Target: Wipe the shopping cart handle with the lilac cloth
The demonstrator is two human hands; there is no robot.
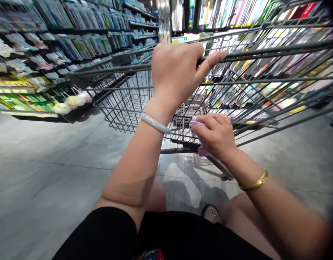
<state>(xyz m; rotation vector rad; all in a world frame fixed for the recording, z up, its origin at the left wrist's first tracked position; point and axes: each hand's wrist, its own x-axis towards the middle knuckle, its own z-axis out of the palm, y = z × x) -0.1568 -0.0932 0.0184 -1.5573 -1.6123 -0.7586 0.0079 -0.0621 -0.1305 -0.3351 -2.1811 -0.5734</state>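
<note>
A grey metal shopping cart [120, 69] stands in front of me, its wire basket opening away to the left and right. My left hand [177, 70] is wrapped over the cart's upper bar, with the thumb lying along it. Lower down, my right hand [216, 133] is closed around a crumpled pale purple cloth [202, 151], which pokes out above and below the fingers. That hand is against or just in front of the cart's lower wire mesh; whether it touches the wires I cannot tell.
Shelves of packaged goods [85, 43] line the left side of an aisle. Brightly lit shelves [237, 16] show behind the cart. A cart wheel [226, 177] rests on the grey floor [47, 173] near my shoe [211, 213].
</note>
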